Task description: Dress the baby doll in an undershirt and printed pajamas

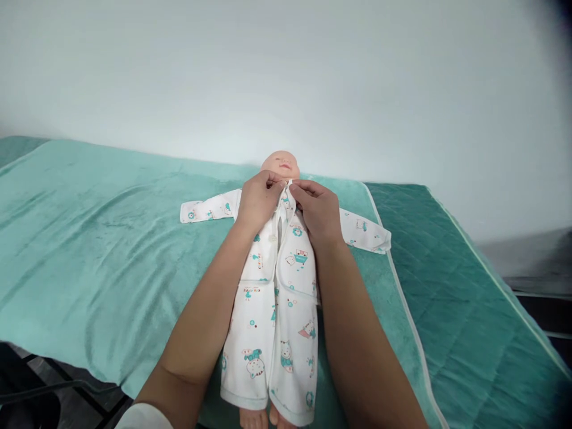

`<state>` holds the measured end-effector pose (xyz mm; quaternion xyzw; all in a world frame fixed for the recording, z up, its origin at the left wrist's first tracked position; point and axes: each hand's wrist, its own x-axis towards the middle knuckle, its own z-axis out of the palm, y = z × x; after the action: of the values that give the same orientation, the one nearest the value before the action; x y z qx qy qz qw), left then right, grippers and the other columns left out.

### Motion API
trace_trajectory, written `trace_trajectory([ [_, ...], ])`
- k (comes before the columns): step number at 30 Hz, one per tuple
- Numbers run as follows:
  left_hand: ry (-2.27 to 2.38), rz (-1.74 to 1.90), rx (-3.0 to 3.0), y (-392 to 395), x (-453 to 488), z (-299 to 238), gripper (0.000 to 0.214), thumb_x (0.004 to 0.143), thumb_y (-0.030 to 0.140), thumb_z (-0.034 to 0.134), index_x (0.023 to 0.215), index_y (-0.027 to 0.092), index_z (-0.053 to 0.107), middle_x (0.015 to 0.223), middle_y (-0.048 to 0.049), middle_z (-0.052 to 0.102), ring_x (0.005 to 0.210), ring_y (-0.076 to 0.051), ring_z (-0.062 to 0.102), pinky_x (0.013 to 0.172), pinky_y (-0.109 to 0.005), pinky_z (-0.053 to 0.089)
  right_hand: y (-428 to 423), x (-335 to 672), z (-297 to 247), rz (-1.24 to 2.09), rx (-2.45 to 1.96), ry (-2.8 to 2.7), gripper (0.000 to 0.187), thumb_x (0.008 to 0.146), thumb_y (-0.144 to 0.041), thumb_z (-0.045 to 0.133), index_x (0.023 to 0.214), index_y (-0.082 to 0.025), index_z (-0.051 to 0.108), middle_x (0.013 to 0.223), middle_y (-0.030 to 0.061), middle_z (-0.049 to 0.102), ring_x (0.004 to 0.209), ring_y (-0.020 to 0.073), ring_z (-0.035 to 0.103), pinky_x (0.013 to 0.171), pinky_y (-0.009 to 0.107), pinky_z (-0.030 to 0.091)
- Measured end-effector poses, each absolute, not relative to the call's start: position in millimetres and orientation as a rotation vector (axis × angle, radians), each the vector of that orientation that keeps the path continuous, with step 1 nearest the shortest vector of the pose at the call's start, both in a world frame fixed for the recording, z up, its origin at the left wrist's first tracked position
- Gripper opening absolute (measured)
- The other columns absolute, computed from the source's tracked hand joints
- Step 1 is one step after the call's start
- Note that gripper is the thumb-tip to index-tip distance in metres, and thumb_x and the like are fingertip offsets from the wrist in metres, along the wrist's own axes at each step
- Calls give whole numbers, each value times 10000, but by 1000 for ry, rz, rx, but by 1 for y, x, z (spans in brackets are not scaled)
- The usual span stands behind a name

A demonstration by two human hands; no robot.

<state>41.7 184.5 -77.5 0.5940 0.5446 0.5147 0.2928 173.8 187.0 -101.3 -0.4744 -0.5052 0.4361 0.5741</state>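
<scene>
Pinching white jacket (297,262) at the top front edges with left hand (258,201) and right hand (319,210), close together, with doll's head (279,162) just beyond both.

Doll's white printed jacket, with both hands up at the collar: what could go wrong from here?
The left hand and right hand seem to pinch the edges of the jacket at the collar, so either small grip could slip. The jacket's front gapes lower down, so its two sides might end up uneven. Both hands work close to the doll's head, so a hard tug could shift it.
</scene>
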Motion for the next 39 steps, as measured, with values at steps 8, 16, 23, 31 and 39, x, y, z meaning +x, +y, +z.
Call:
trace_trajectory([
  [8, 1410, 1362, 1577, 182, 39, -78, 83, 870, 145, 596, 808, 183, 633, 855, -17, 724, 816, -153, 656, 795, -288, 493, 187, 175, -98, 1085, -1088, -1254, 300, 687, -401, 779, 900, -205, 702, 807, 8, 697, 741, 161, 631, 687, 308, 511],
  [16, 1360, 1325, 1590, 184, 37, -81, 63, 899, 172, 581, 848, 198, 608, 827, -8, 698, 786, -146, 641, 747, -272, 481, 187, 178, -91, 1068, -1155, -1438, 266, 704, -303, 748, 944, -209, 682, 742, -23, 667, 624, 127, 559, 600, 278, 427],
  [23, 1459, 1312, 1629, 183, 40, -78, 67, 885, 164, 596, 828, 198, 606, 831, -12, 696, 786, -155, 639, 749, -291, 490, 186, 176, -88, 1006, -1213, -1514, 256, 713, -255, 693, 965, -217, 680, 742, -24, 663, 651, 144, 580, 610, 284, 431],
  [31, 1439, 1324, 1533, 185, 35, -83, 147, 756, 102, 600, 809, 216, 677, 653, 31, 581, 611, -122, 525, 593, -256, 391, 178, 175, -87, 1011, -1192, -1541, 390, 733, -251, 682, 1122, -238, 656, 806, -30, 684, 692, 148, 616, 639, 286, 459],
  [39, 1344, 1327, 1606, 185, 28, -88, 189, 800, 143, 619, 885, 214, 772, 664, 24, 571, 605, -116, 490, 587, -251, 382, 173, 172, -94, 784, -1215, -1409, 126, 827, -241, 579, 887, -219, 688, 849, 17, 700, 760, 167, 635, 773, 332, 508],
])
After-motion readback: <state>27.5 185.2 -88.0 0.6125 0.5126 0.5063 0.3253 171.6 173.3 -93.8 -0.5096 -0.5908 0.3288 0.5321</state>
